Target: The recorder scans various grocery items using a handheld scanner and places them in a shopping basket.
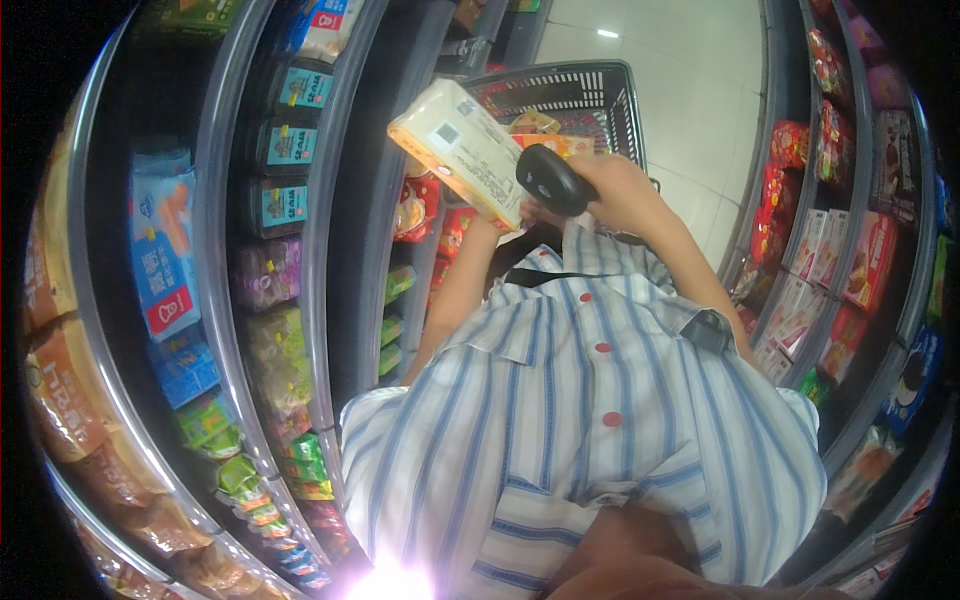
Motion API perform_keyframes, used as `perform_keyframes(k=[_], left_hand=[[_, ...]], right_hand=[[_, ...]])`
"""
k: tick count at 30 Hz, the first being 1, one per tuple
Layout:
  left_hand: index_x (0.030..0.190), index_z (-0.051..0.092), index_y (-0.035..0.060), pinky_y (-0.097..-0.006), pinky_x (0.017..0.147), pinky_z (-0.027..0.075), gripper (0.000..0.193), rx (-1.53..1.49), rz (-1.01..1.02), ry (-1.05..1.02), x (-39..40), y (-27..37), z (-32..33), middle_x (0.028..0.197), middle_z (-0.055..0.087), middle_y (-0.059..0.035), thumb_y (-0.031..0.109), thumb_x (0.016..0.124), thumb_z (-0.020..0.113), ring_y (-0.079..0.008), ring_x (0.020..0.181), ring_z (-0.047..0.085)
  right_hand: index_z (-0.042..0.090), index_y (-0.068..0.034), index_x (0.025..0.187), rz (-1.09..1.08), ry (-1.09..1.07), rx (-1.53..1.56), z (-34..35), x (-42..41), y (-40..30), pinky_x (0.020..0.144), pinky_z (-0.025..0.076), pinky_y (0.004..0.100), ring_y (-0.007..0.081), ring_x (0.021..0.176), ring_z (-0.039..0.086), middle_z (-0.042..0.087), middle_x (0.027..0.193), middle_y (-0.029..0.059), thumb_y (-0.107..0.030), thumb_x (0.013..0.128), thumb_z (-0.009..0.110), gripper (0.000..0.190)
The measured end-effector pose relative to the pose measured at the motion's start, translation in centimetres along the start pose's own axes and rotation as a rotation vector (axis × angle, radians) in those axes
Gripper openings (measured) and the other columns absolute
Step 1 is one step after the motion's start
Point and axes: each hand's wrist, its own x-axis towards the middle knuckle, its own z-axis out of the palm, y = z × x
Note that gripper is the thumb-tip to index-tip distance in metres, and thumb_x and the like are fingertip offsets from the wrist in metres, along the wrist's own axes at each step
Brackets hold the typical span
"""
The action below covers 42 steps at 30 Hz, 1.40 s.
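Note:
My left hand (491, 225) grips the lower end of a pale, flat package (459, 154) with an orange edge, its fingers partly hidden behind it. A printed code and lines of writing face up on the package. In my right hand (622, 189) is a black handheld barcode scanner (553, 181), its rounded head close to the package's right side. Behind both hands stands a black plastic shopping basket (636, 112), with several packets inside, among them an orange one (559, 144).
Shelves of packaged snacks line both sides of the aisle. On the left are a blue wafer packet (163, 247) and black-framed boxes with blue labels (287, 146). Red packets (772, 210) and white boxes (799, 300) fill the right shelves. Pale floor tiles (690, 97) lie ahead.

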Motion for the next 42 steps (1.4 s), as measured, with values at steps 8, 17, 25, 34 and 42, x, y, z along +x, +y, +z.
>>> perform_keyframes(k=[8,17,25,34,42], left_hand=[[0.119,0.05,0.0098,-0.0317,0.056,0.043,0.078,0.306,0.019,0.271,-1.2,-1.0,2.3,0.094,0.054,-0.015,0.073,0.075,0.039,-0.0251,0.068,0.049],[0.125,0.047,0.0124,-0.0389,0.069,0.048,0.067,0.459,0.27,0.477,-2.7,-0.8,0.3,0.11,0.055,-0.012,0.062,0.08,0.046,-0.0271,0.09,0.054],[0.129,0.043,0.0123,-0.0463,0.084,0.049,0.056,0.527,0.831,0.722,-6.8,6.8,0.8,0.124,0.054,-0.0101,0.041,0.084,0.061,-0.0285,0.108,0.055],[0.119,0.05,0.0057,-0.0448,0.08,0.052,0.042,0.557,1.289,0.755,-6.1,20.0,6.1,0.112,0.058,-0.0101,0.008,0.081,0.068,-0.0277,0.098,0.06],[0.122,0.051,0.0054,-0.0367,0.084,0.048,0.062,0.786,1.156,1.05,-4.6,36.4,3.2,0.116,0.058,-0.0095,0.022,0.07,0.079,-0.0244,0.105,0.057]], right_hand=[[0.053,-0.006,0.09,-0.217,0.034,-0.196,-0.1,0.9,1.6,0.07,0.048,0.0414,0.0316,0.081,0.061,0.062,0.081,0.0123,-0.005,0.06,0.067,0.032],[0.054,-0.005,0.091,-0.179,0.005,-0.07,0.5,-0.2,1.7,0.071,0.047,0.0423,0.0346,0.081,0.06,0.061,0.083,0.0145,-0.006,0.06,0.066,0.033],[0.056,-0.004,0.093,0.036,-0.074,-0.003,1.8,-1.4,2.3,0.073,0.046,0.0446,0.0371,0.083,0.059,0.061,0.086,0.0183,-0.007,0.061,0.066,0.034],[0.052,-0.004,0.095,0.196,-0.109,-0.054,5.4,-0.7,3.4,0.072,0.046,0.0445,0.0379,0.082,0.059,0.06,0.083,0.0202,-0.008,0.062,0.066,0.036],[0.052,-0.002,0.103,0.384,-0.028,-0.121,8.6,2.6,3.0,0.074,0.047,0.0447,0.039,0.083,0.058,0.061,0.087,0.0215,-0.009,0.062,0.066,0.044]])
